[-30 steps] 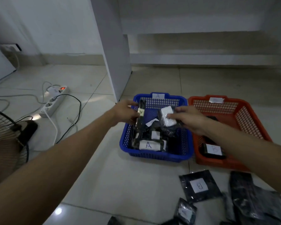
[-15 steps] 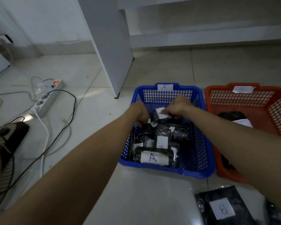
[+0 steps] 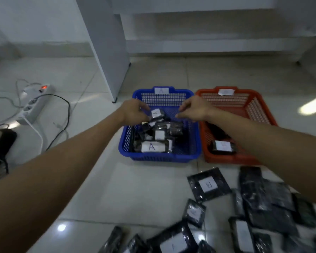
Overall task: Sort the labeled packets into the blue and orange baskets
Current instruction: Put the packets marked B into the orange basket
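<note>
Left hand (image 3: 135,112) grasps a labelled packet (image 3: 157,114) (letter unreadable) over the blue basket (image 3: 194,143); right hand (image 3: 193,110), at three o'clock, hangs released, fingers loosely curled.

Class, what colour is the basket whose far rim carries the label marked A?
Blue. The basket with the A label shows best in the head view, the only one.

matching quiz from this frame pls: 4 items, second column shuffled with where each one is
Items:
1. blue basket
2. orange basket
3. power strip
4. B packet

Places:
a. loose on the floor tiles, nearer the camera than the baskets
b. on the floor far left, red switch lit
c. under both hands, A packets inside
d. right of the blue one

Pairs: 1-c, 2-d, 3-b, 4-a
</note>
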A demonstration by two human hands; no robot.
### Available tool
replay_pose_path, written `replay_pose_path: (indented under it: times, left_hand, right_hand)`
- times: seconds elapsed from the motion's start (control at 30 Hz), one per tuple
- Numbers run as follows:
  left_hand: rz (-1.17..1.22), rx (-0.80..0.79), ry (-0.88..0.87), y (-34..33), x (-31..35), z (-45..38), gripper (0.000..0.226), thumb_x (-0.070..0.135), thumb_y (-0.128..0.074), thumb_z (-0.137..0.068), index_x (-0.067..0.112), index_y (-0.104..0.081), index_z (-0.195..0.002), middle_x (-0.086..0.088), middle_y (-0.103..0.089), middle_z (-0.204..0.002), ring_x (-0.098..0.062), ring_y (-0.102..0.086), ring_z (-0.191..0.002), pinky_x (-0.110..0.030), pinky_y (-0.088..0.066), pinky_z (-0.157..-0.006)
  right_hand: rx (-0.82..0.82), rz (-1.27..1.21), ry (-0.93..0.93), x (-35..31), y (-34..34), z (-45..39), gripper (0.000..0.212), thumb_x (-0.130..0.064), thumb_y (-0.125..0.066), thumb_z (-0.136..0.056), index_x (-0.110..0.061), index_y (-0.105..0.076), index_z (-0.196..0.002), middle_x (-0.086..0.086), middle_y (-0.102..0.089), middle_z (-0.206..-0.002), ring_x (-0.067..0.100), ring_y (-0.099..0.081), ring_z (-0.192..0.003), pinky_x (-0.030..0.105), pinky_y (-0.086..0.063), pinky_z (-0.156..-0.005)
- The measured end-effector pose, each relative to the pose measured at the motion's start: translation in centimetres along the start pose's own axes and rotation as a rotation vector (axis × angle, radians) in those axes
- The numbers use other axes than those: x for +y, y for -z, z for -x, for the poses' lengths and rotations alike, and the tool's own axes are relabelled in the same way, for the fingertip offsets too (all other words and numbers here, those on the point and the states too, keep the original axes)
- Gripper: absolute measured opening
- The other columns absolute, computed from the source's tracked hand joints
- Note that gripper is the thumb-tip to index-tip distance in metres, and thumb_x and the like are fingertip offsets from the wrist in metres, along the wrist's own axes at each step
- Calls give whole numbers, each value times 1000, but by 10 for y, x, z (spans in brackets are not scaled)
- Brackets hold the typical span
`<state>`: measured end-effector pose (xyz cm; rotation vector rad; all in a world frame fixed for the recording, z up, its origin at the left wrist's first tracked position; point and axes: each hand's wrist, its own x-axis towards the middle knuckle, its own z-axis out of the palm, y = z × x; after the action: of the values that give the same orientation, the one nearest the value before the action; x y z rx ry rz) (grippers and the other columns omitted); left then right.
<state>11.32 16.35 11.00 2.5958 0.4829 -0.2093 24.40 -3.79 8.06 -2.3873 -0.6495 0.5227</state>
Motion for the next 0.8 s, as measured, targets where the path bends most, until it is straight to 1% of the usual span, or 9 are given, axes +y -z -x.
replay_pose_path:
  times: [0.07, 0.13, 0.2, 0.37, 0.5, 0.57, 0.7, 0.77, 0.8]
  left_hand:
    - [30, -2, -120, 4, 16, 37, 31, 25, -73, -88, 20, -69, -118, 4, -73, -98, -11, -68, -94, -29, -51, -90]
    - [73, 6, -239, 5, 36, 70, 29, 21, -72, -88, 19, -69, -117, 11, -71, -90, -1, -66, -84, -27, -54, -86]
    - [71, -32, -348, 5, 60, 97, 31, 20, -72, -89, 19, -67, -120, 12, -70, -93, -1, -66, -87, -23, -55, -85]
    - [9, -219, -516, -28, 103, 134, 34, 22, -72, -90, 21, -64, -123, 9, -72, -102, -3, -68, -93, -20, -55, -85]
    - [27, -354, -419, -108, 113, 133, 46, 31, -73, -88, 20, -60, -131, 3, -69, -116, -12, -65, -102, -28, -53, -90]
    - [60, -387, -326, -154, 110, 122, 45, 29, -73, -87, 18, -61, -129, 1, -69, -120, -13, -64, -103, -27, -51, -91]
    - [3, -311, -166, -220, 101, 106, 48, 35, -64, -86, 14, -56, -128, -11, -61, -126, -28, -58, -115, -40, -51, -92]
    - [-111, -250, -132, -238, 97, 103, 61, 37, -63, -89, 13, -43, -141, -12, -46, -139, -31, -43, -130, -45, -45, -101]
    - [-151, -219, -128, -244, 96, 102, 65, 37, -64, -89, 13, -39, -145, -11, -41, -142, -31, -37, -133, -45, -43, -102]
  right_hand:
    - [-28, 47, 49, 1, 20, 39, 21, -26, -85, -81, -12, -75, -94, 2, -74, -78, 12, -68, -63, 24, -53, -56]
    - [-59, 89, 102, 5, 41, 78, 20, -26, -85, -81, -15, -76, -95, 0, -77, -86, 14, -73, -77, 30, -59, -70]
    - [-82, 145, 120, 15, 61, 116, 17, -28, -85, -81, -19, -78, -94, -6, -78, -88, 11, -73, -83, 32, -59, -81]
    - [-65, 106, -32, 67, 86, 192, 10, -30, -85, -80, -25, -80, -87, -10, -78, -85, 8, -73, -83, 29, -57, -82]
    - [27, 106, -215, 128, 67, 238, 11, -33, -84, -80, -23, -80, -80, -8, -76, -82, 11, -71, -81, 30, -56, -78]
    - [105, 120, -349, 155, 47, 250, 24, -42, -82, -80, -19, -79, -80, -2, -76, -82, 17, -70, -80, 32, -56, -77]
    - [157, 87, -532, 188, -3, 252, 59, -72, -70, -72, -13, -69, -78, 7, -70, -78, 23, -67, -73, 30, -52, -60]
    - [201, 90, -519, 196, -25, 247, 72, -81, -66, -64, -14, -67, -90, 11, -67, -94, 29, -66, -88, 36, -58, -73]
    - [228, 100, -512, 194, -29, 245, 72, -76, -70, -66, -12, -66, -97, 12, -64, -101, 31, -64, -95, 38, -57, -79]
